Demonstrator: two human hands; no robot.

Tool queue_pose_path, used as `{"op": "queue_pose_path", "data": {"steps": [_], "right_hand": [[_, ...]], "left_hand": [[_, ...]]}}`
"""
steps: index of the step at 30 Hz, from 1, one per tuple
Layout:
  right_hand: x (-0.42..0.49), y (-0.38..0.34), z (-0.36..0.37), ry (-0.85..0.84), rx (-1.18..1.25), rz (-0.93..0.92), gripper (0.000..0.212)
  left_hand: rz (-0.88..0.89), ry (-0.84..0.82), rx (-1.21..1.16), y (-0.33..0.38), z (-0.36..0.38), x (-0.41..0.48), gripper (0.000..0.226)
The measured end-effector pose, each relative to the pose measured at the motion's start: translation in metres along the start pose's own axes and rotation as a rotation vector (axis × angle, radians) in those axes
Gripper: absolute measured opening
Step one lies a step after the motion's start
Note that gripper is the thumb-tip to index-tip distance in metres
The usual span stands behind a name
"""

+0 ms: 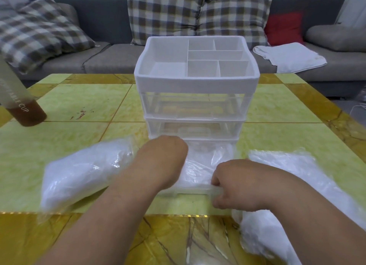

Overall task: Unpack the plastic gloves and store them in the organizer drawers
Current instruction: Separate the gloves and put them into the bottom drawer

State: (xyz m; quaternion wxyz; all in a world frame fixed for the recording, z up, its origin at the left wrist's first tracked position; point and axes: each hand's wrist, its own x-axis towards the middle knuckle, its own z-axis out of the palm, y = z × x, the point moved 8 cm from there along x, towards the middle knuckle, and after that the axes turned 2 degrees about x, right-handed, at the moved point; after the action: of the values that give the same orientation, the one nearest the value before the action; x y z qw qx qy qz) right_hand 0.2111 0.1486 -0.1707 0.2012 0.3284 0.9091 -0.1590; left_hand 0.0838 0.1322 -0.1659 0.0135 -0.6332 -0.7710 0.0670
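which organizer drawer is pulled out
The bottom drawer: it is slid out toward the person, with clear plastic gloves in it and the right hand gripping its front lip. The middle drawer and top drawer sit flush.

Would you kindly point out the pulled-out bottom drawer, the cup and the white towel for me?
bottom drawer (188,190): head view, on its clear front edge.
cup (29,116): head view, on the brown liquid near its base.
white towel (289,57): head view, on the middle of the cloth.
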Motion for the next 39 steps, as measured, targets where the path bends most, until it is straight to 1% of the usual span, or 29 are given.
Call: {"op": "queue_pose_path", "data": {"steps": [2, 4, 6, 8, 10, 12, 13, 14, 16, 19, 21, 24, 26, 28, 30, 31, 32, 34, 36, 39], "right_hand": [[0.000, 0.004, -0.004, 0.019, -0.001, 0.008, 0.034], [-0.002, 0.008, -0.013, 0.102, 0.036, -0.003, 0.043], [-0.007, 0.010, -0.023, 0.179, 0.114, -0.022, 0.040], [-0.010, 0.017, -0.029, 0.234, 0.235, -0.032, 0.038], [-0.016, 0.035, -0.040, 0.334, 0.373, 0.002, 0.030], [-0.029, 0.067, -0.053, 0.508, 0.520, 0.099, 0.012], [-0.037, 0.086, -0.057, 0.593, 0.592, 0.163, 0.011], [-0.047, 0.108, -0.057, 0.666, 0.657, 0.234, 0.015], [-0.062, 0.150, -0.049, 0.767, 0.777, 0.364, 0.020], [-0.077, 0.196, -0.023, 0.785, 0.889, 0.522, 0.022], [-0.082, 0.217, -0.008, 0.774, 0.892, 0.596, 0.026], [-0.088, 0.236, 0.005, 0.775, 0.873, 0.668, 0.029], [-0.094, 0.244, 0.008, 0.776, 0.890, 0.702, 0.024], [-0.098, 0.250, 0.010, 0.778, 0.910, 0.713, 0.020], [-0.098, 0.252, 0.011, 0.785, 0.916, 0.692, 0.024], [-0.097, 0.252, 0.012, 0.786, 0.932, 0.673, 0.027], [-0.095, 0.250, 0.014, 0.770, 0.951, 0.654, 0.031], [-0.088, 0.248, 0.020, 0.713, 0.976, 0.614, 0.041], [-0.081, 0.244, 0.022, 0.689, 0.954, 0.572, 0.043], [-0.081, 0.241, 0.009, 0.796, 0.790, 0.564, 0.034]], "left_hand": [[0.038, -0.084, -0.046, 0.008, 0.015, 0.001, 0.038], [0.042, -0.154, -0.107, 0.008, 0.026, 0.002, 0.046], [0.027, -0.164, -0.160, 0.006, 0.026, 0.002, 0.049], [0.020, -0.150, -0.169, 0.007, 0.021, 0.003, 0.044], [0.003, -0.087, -0.161, 0.012, 0.004, 0.002, 0.034], [0.002, 0.024, -0.239, 0.026, -0.019, 0.000, 0.020], [0.013, 0.090, -0.317, 0.035, -0.031, -0.001, 0.014], [0.039, 0.152, -0.409, 0.046, -0.042, -0.003, 0.011], [0.126, 0.223, -0.551, 0.073, -0.056, -0.008, 0.012], [0.250, 0.197, -0.597, 0.113, -0.048, -0.013, 0.024], [0.288, 0.189, -0.596, 0.135, -0.036, -0.015, 0.031], [0.352, 0.216, -0.520, 0.166, -0.018, -0.020, 0.038], [0.393, 0.197, -0.430, 0.180, -0.005, -0.022, 0.039], [0.436, 0.197, -0.271, 0.190, 0.006, -0.021, 0.034], [0.427, 0.195, -0.126, 0.193, 0.013, -0.020, 0.023], [0.421, 0.168, -0.067, 0.195, 0.015, -0.021, 0.023], [0.413, 0.132, -0.049, 0.196, 0.019, -0.021, 0.027], [0.388, 0.118, -0.017, 0.195, 0.019, -0.021, 0.035], [0.386, 0.115, 0.004, 0.196, 0.017, -0.021, 0.036], [0.391, 0.109, -0.032, 0.196, 0.015, -0.022, 0.035]]}}
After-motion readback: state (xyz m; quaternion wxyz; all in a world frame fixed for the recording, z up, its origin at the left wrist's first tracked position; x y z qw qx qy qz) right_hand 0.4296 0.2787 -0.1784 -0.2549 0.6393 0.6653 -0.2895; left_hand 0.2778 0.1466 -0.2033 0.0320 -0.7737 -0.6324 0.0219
